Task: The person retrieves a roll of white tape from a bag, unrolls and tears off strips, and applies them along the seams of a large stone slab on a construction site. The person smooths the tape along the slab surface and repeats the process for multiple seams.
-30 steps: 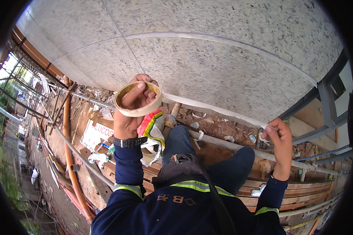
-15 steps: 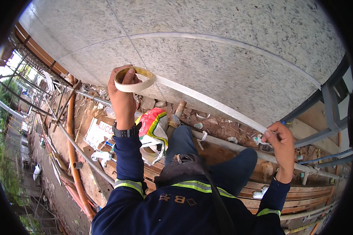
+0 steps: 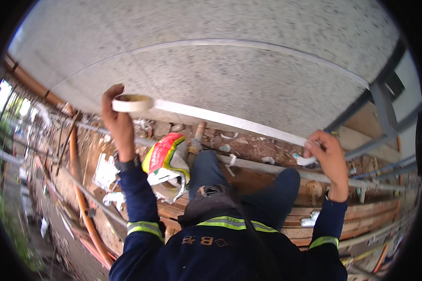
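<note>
My left hand (image 3: 119, 124) grips a roll of masking tape (image 3: 132, 103), with the fingers wrapped round and partly hidden by the ring. From the roll a white tape strip (image 3: 229, 122) stretches taut to the right. Its far end is pinched between the thumb and fingers of my right hand (image 3: 327, 151), and a short loose tail curls below the fingertips. Behind the strip stands a speckled grey stone-like wall panel (image 3: 248, 79), crossed by a long pale line (image 3: 211, 42). Between strip and panel, any contact cannot be made out.
An open red, yellow and white bag (image 3: 166, 161) stands left of my knees. Grey metal pipes (image 3: 272, 169) and wooden planks (image 3: 351, 224) run beneath me. An orange pipe (image 3: 82, 196) and scaffolding lie at left, a grey metal frame (image 3: 383, 110) at right. Debris litters the ground.
My left hand and the tape roll have shifted left and slightly down. My right hand has moved a little left and up. The strip stays stretched between them, and the whole view has shifted slightly.
</note>
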